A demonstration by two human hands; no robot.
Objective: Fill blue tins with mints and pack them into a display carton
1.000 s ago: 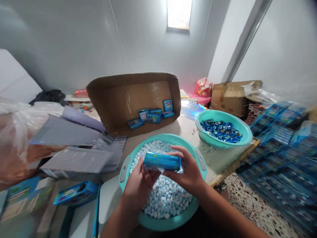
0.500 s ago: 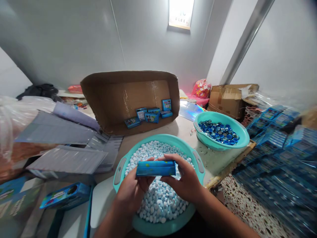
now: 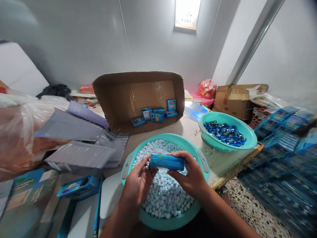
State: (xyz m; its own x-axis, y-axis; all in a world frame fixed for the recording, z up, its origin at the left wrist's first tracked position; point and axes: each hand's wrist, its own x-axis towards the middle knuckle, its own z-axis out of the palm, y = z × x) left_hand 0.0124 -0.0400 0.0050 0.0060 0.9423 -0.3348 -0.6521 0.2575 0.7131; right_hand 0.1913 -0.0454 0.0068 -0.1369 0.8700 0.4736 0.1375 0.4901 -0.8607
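Both my hands hold a small blue box (image 3: 166,161) level above a teal basin (image 3: 203,165) filled with small white and pale-blue pellets (image 3: 166,195). My left hand (image 3: 138,183) pinches the box's left end with fingers closed on it. My right hand (image 3: 192,177) wraps its fingers round the right end and underside. The box lies on its side, long edge left to right.
A second teal basin (image 3: 244,143) with blue round caps stands at right. Behind, an open cardboard box (image 3: 119,99) lying on its side holds several blue boxes (image 3: 155,114). Grey flat sheets (image 3: 79,155) lie left, stacks of blue packs (image 3: 284,145) right, another carton (image 3: 232,99) behind.
The box and both hands have stayed over the pellet basin, shifting slightly; the camera view has swung a little, and the grip on the box looks the same.
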